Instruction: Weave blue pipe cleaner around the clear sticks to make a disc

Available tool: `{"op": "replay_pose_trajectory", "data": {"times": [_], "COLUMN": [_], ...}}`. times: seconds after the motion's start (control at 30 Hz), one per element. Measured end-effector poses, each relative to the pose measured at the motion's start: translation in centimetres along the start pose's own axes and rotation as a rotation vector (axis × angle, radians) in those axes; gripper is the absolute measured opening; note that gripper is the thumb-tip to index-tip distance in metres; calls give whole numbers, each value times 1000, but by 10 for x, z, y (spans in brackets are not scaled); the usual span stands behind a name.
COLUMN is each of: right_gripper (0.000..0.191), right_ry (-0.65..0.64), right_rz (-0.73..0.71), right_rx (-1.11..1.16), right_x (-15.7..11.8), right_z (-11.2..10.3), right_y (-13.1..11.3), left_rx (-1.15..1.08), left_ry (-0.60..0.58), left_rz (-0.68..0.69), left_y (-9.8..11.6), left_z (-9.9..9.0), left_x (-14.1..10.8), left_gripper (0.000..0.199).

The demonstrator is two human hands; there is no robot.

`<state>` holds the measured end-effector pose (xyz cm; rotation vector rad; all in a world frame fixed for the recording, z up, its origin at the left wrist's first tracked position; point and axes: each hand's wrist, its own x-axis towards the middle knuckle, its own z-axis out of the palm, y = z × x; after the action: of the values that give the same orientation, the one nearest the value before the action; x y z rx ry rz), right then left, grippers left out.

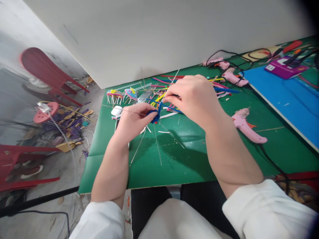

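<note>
My left hand point(136, 119) is closed, its thumb and fingers pinching a small blue fuzzy piece point(155, 117) that looks made of pipe cleaner. Thin pale wires point(157, 146) spread out from that piece in several directions. Above and right of it, my right hand point(191, 96) pinches a narrow strand point(160, 105), blue low down and pale toward its upper end, which runs to the blue piece. A small red spot shows at the piece's lower edge. Fingers hide part of the piece.
Behind the hands lie colourful pipe cleaners point(159, 97) and two decorated umbrella-like pieces point(131, 93). A white earbud case point(116, 111) sits left. Pink glue guns point(249, 129) with black cords, a blue board point(281, 96) and a purple box point(286, 68) are right. Red chairs point(42, 71) stand left.
</note>
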<state>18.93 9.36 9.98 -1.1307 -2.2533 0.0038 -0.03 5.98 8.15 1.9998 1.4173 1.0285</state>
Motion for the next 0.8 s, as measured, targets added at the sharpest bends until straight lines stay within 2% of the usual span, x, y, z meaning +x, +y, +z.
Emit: {"op": "replay_pose_trajectory", "data": {"times": [0.1, 0.27, 0.37, 0.47, 0.6, 0.7, 0.8], "right_gripper": [15, 15, 18, 19, 18, 16, 12], "right_ry": [-140, -456, -526, -521, -482, -406, -337], "right_rz": [28, 20, 26, 31, 35, 34, 25], "right_rx": [127, 309, 349, 399, 408, 425, 519], "right_x": [-3, -6, -4, -1, 2, 3, 4], "right_z": [-10, -27, -27, -22, -13, -5, 2], "right_y": [9, 26, 30, 29, 29, 30, 28], "left_rx": [10, 53, -7, -123, -228, -245, -248], "left_ry": [-115, -357, -388, -282, -29, 119, 210], "left_rz": [11, 123, 144, 112, 43, 48, 46], "left_y": [2, 3, 6, 10, 10, 4, -2], "left_z": [-3, -5, -6, -6, -3, 0, 3], "left_x": [-1, -2, -4, -6, -7, -5, -2], "left_gripper": [11, 13, 11, 9, 9, 9, 10]}}
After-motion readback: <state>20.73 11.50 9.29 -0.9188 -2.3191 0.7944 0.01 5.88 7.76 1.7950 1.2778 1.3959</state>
